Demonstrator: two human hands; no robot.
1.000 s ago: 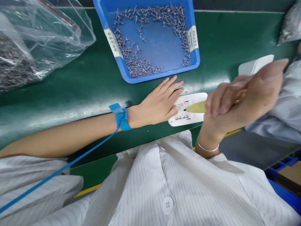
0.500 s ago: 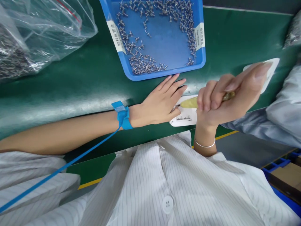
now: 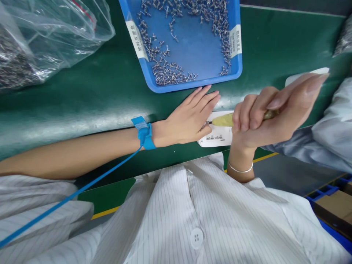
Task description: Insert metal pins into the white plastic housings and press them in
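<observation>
My left hand (image 3: 189,119) lies flat on the left end of a white plastic part (image 3: 217,137) on the green belt (image 3: 82,95), fingers together and stretched out, pressing it down. A blue wrist strap (image 3: 144,134) with a blue cord is on that wrist. My right hand (image 3: 269,117) is closed around a yellowish tool (image 3: 223,120) whose thin tip rests on the white part right beside my left fingers. A silver bracelet circles my right wrist.
A blue tray (image 3: 235,69) with several small metal parts stands just beyond my left fingers. A clear plastic bag (image 3: 41,40) of metal parts lies far left. Another white part (image 3: 305,73) and another person's sleeve (image 3: 330,135) are at the right.
My right hand has moved left with the tool, bringing its tip down onto the white part beside my left fingers. My left hand has stayed on the part.
</observation>
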